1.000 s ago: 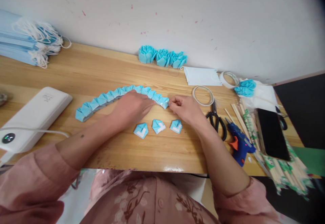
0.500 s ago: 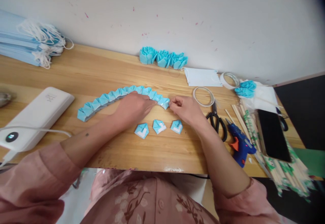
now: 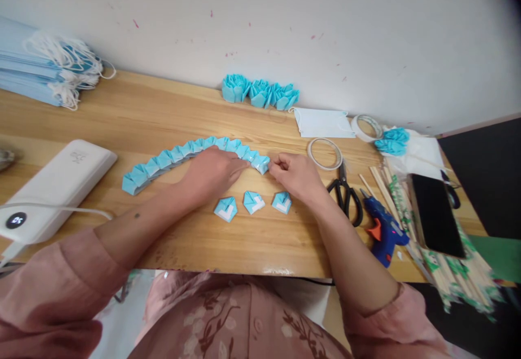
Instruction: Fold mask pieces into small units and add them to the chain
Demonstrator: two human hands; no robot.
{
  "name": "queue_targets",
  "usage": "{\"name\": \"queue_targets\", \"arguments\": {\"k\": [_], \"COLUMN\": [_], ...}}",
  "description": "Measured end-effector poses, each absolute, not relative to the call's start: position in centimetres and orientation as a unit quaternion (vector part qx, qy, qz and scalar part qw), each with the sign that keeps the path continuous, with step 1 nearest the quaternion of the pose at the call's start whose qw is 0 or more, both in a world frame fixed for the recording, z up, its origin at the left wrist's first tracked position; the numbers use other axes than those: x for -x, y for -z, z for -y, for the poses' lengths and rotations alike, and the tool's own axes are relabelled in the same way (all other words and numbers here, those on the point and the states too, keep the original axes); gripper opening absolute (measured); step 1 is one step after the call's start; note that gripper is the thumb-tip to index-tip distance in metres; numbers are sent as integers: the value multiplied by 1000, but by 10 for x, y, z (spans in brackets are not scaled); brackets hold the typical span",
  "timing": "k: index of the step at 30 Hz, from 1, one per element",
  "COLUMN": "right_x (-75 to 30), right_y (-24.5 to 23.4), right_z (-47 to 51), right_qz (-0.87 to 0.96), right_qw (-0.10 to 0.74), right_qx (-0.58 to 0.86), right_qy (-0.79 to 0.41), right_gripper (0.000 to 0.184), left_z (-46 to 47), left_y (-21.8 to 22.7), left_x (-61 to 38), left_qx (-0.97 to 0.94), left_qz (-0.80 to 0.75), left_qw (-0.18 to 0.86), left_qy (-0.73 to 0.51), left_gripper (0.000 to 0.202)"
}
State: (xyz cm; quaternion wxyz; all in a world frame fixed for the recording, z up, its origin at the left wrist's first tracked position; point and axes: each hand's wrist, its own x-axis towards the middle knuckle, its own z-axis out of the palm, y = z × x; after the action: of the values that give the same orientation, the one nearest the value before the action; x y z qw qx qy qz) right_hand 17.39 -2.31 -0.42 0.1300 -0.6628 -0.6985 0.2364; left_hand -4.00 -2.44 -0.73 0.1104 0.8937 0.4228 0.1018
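A curved chain of folded light-blue paper pieces [image 3: 166, 158] lies across the middle of the table. My left hand [image 3: 215, 169] is over its right part, fingers together and pressed on the chain; the fingertips are partly hidden. At the chain's right end, my right hand [image 3: 291, 172] is closed in a pinch right beside the last piece, which has a shiny whitish patch. What the pinch holds, if anything, is too small to make out. Below the hands lie three loose folded blue pieces, the left one [image 3: 226, 209], the middle one [image 3: 253, 202] and the right one [image 3: 281, 203], each with a white strip.
Blue paper flowers [image 3: 260, 93] and a face mask [image 3: 323, 123] lie by the wall. To the right are a tape roll [image 3: 311, 153], black scissors [image 3: 345, 196], a blue glue gun [image 3: 385, 229], a phone [image 3: 435, 212] and wrapped chopsticks [image 3: 456, 277]. A power bank [image 3: 61, 185] and stacked masks [image 3: 32, 71] are left.
The whole view has shifted very slightly. Both hands keep nearly the same place and pose at the chain's right part; no object has visibly moved.
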Motion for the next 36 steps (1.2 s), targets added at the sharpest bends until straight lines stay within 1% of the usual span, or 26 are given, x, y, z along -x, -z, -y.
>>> {"name": "queue_targets", "arguments": {"k": [3,8,30,36], "right_x": [-175,-175,-173,-173], "right_y": [4,3,4,3], "right_z": [23,24,25,25], "right_qz": [698,700,699,701], "right_qw": [130,126,132,130], "right_qx": [662,660,663,662], "right_qy": [-239,-241,-232,-230], "right_gripper": [20,21,20,20], "left_z": [25,26,26,26], "left_y": [7,5,8,4], "left_x": [40,38,39,36], "left_qx": [-883,-864,-880,-878], "left_qz": [-443,-490,-449,-459], "left_qw": [109,83,108,113], "left_qy": [-109,-79,-108,-78], "left_gripper": [33,35,34,34]}}
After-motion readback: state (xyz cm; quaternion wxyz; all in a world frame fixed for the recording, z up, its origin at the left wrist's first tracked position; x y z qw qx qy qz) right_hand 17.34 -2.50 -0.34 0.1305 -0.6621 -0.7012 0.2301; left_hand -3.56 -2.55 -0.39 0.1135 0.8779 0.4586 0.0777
